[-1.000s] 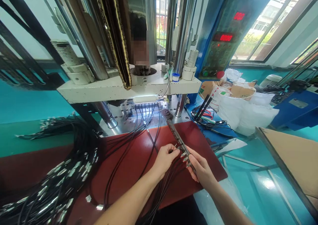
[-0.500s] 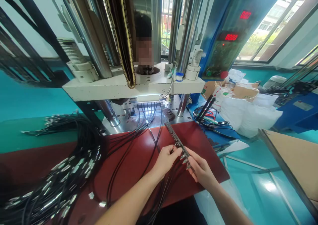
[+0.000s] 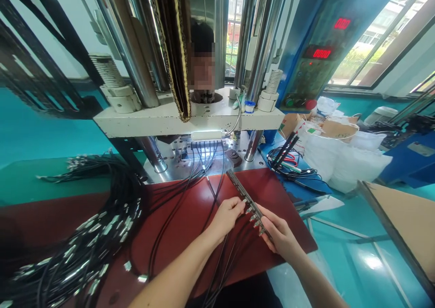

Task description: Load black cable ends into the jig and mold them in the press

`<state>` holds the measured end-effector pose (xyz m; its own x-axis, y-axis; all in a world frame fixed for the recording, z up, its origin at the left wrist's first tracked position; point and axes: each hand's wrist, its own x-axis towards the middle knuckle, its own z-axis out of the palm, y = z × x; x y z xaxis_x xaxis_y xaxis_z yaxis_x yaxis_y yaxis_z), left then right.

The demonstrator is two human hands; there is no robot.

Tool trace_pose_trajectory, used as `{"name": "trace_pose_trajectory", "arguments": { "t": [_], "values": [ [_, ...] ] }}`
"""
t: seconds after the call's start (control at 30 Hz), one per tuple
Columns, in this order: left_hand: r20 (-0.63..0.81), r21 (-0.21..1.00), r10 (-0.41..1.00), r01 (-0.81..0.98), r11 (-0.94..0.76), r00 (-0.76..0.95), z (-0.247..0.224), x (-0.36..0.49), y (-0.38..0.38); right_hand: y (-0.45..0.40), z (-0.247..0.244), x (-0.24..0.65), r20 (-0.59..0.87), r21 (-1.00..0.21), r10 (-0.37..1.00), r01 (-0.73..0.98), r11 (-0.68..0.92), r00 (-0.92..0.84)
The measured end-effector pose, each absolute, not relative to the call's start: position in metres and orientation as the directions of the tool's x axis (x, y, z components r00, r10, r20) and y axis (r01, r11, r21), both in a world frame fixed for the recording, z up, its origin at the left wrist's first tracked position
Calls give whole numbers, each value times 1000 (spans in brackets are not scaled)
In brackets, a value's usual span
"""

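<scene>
A long, narrow dark metal bar (image 3: 237,184) slants over the red-brown work board. My right hand (image 3: 279,232) is closed around its near end, thumb on the upper side. Along the bar's left edge sits a row of small metal cable connectors (image 3: 253,218), whose black cables run down toward my lap. My left hand (image 3: 227,216) is pinched at that same edge, just beyond the row, on a small cable connector (image 3: 244,201) mostly covered by the fingertips. Behind the bar, several black cables (image 3: 204,167) come out of a lit metal mould (image 3: 204,153) in the press.
A large bundle of black cables (image 3: 98,235) with metal ends lies at left. The press's white plate (image 3: 190,123) spans the back. Cutters with red handles (image 3: 290,157) and coiled cable lie on a blue surface at right, beside white bags (image 3: 353,163).
The view has shifted slightly, moving the scene right. My left fingers have changed their pinch at the bar's edge, and more of the connector row shows. My right hand keeps its hold.
</scene>
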<state>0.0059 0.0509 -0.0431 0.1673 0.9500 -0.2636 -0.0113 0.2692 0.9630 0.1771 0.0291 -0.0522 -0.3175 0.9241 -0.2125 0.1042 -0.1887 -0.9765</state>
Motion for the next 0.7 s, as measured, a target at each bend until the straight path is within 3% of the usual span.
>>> {"name": "trace_pose_trajectory", "arguments": {
  "t": [0.3, 0.53, 0.63, 0.7],
  "values": [
    [-279, 959, 945, 4, 282, 170, -50, 2, 53, 27, -54, 169, -200, -969, 923, 203, -137, -330],
    [-40, 941, 997, 338, 16, 66, -44, -3, 59, 33, -56, 170, -208, -971, 934, 178, -161, -289],
    [78, 876, 996, 475, -83, 29, -31, -27, 67, 39, -57, 176, -175, -936, 958, 339, -90, -229],
    [150, 786, 989, 608, -117, -4, -20, -53, 76, 42, -53, 182, -114, -813, 963, 580, 51, -245]
  ]
}}
